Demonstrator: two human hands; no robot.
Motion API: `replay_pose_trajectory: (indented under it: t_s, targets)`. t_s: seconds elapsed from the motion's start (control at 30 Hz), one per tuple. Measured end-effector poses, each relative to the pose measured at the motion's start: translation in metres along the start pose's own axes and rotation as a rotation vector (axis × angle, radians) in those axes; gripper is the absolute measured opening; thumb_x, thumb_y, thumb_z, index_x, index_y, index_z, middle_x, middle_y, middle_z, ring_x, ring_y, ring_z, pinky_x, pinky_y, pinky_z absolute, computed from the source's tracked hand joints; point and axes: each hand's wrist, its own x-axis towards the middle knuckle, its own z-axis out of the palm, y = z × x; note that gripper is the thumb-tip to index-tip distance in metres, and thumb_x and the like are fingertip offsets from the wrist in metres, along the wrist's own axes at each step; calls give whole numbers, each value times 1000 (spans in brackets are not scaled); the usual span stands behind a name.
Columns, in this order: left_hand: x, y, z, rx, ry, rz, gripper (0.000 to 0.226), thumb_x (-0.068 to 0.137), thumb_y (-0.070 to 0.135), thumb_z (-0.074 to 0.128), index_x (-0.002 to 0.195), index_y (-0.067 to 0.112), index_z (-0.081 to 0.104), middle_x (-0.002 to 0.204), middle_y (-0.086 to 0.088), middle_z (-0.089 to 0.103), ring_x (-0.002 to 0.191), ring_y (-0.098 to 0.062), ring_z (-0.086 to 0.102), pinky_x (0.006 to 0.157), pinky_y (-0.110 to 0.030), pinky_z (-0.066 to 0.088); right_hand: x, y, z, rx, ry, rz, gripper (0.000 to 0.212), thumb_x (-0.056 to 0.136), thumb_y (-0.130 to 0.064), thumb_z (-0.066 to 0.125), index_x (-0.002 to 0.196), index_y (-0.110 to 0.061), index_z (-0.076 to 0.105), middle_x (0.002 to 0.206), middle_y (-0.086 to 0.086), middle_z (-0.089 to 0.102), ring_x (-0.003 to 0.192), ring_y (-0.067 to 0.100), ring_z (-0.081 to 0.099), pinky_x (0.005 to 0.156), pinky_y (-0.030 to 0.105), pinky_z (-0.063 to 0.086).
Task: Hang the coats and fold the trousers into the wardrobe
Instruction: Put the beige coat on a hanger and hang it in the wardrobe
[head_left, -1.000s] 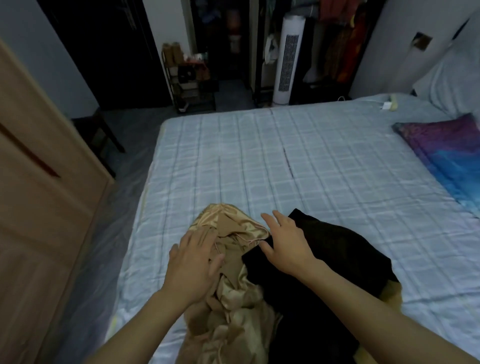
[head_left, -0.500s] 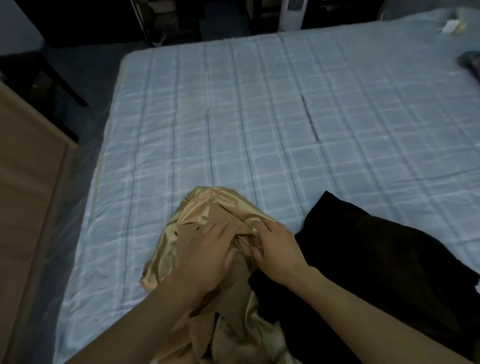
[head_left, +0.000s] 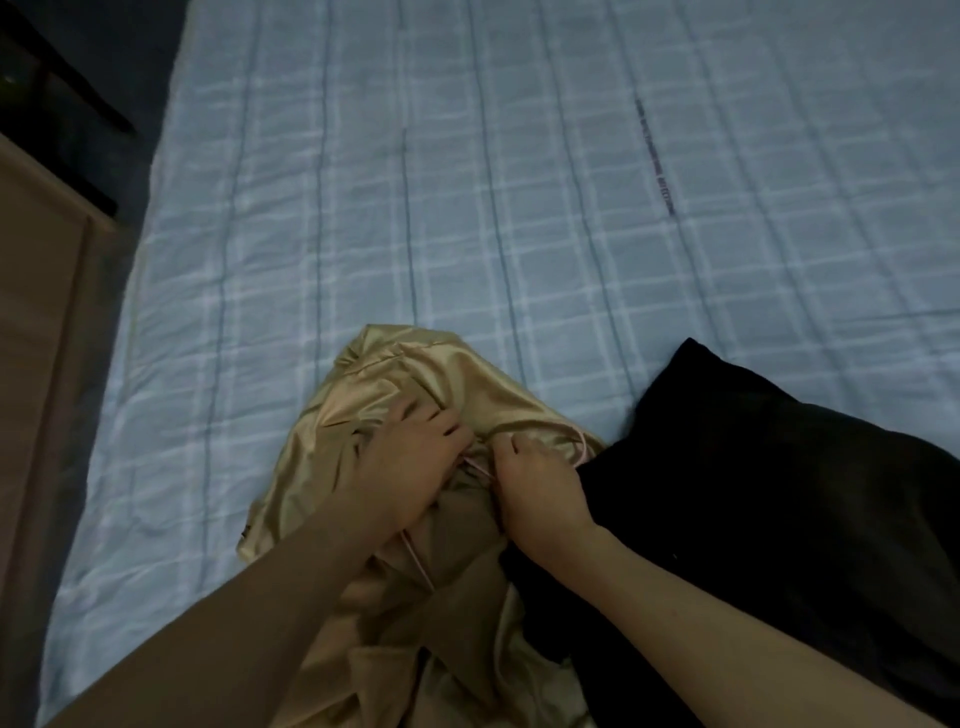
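Note:
A crumpled tan coat with a shiny gold lining (head_left: 415, 384) lies on the near part of the bed. A thin pink wire hanger (head_left: 581, 447) sits partly inside it, one shoulder showing at the right and a strand lower down. My left hand (head_left: 405, 462) presses into the coat's folds with fingers curled into the fabric. My right hand (head_left: 535, 488) is closed on the lining and hanger just beside it. A black garment (head_left: 769, 493) lies spread to the right, touching the coat and my right forearm.
The bed (head_left: 519, 182) has a pale blue checked sheet stretching far ahead. A light wooden wardrobe panel (head_left: 31, 364) stands at the left across a narrow strip of dark floor. Dark furniture legs (head_left: 62, 88) stand at the top left.
My view has tilted down and closer to the bed. Both hands have drawn together on the tan coat, and the pink hanger has come into sight between them.

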Motion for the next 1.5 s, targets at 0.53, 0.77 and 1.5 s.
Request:
replay_pose_trajectory:
  t_s: [0.53, 0.77, 1.5]
  targets:
    - [-62, 21, -206, 6, 456, 51, 27, 89, 14, 49, 111, 8, 63, 93, -9, 60, 80, -28, 55, 67, -39, 41, -63, -37, -179, -45, 597, -431, 27, 74, -10, 60, 100, -11, 65, 83, 6, 53, 69, 26, 50, 64, 35, 27]
    - [-116, 64, -348, 74, 656, 11, 24, 94, 14, 48, 107, 5, 65, 88, -12, 57, 73, -31, 52, 61, -45, 43, -130, -79, -306, -106, 857, -579, 20, 83, -11, 56, 100, -11, 66, 82, 8, 54, 71, 28, 51, 64, 37, 37]
    - [-325, 266, -543, 265, 953, -126, 23, 99, 19, 49, 110, 7, 66, 96, -10, 58, 85, -27, 53, 70, -47, 48, -430, -114, -433, -34, 1204, -864, 34, 88, -13, 63, 121, -7, 65, 120, 13, 61, 119, 30, 53, 106, 40, 41]
